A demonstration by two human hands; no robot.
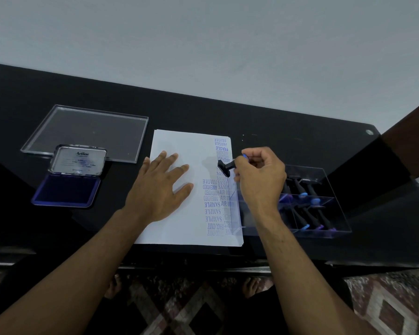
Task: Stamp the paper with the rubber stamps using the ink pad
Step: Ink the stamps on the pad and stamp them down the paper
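While the left hand (162,187) is pressing flat on the paper (179,221), the right hand (259,175) is pinching a tilted stamp (225,167) above crowded prints; overlapping or smudging likely, ink pad (67,191) sitting open well left.

Dim, bluish light; soft focus, wide-angle bending at edges.

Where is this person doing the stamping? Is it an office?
Probably a home desk, not surely an office: a black table against a plain wall, with a patterned rug and bare feet below.
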